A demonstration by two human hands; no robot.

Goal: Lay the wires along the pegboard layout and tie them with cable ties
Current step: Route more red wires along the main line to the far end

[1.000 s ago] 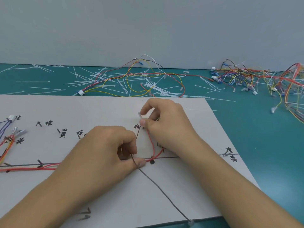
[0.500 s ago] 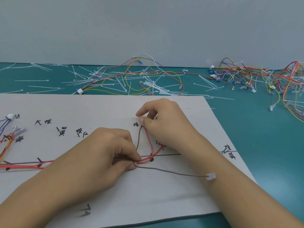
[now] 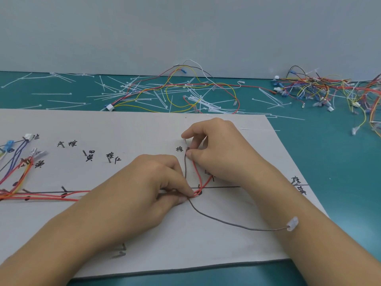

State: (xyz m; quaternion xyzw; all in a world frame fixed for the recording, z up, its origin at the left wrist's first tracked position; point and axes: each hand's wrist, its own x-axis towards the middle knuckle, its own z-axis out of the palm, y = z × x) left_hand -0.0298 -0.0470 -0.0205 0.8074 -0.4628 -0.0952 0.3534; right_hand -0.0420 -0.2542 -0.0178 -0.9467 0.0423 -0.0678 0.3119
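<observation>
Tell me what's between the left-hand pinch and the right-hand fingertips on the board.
Head view: the brown wire and a red wire run side by side from the left hand up to the right hand; only bare board beneath.

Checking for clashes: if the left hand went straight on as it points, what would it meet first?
Likely the right hand, just beyond the red wires the left hand pinches; depth unclear.

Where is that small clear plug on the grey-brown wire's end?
In the head view the plug sits low on the right, over the white board beside the right forearm, ending the grey-brown wire that trails from the pinch of the left hand.
</observation>
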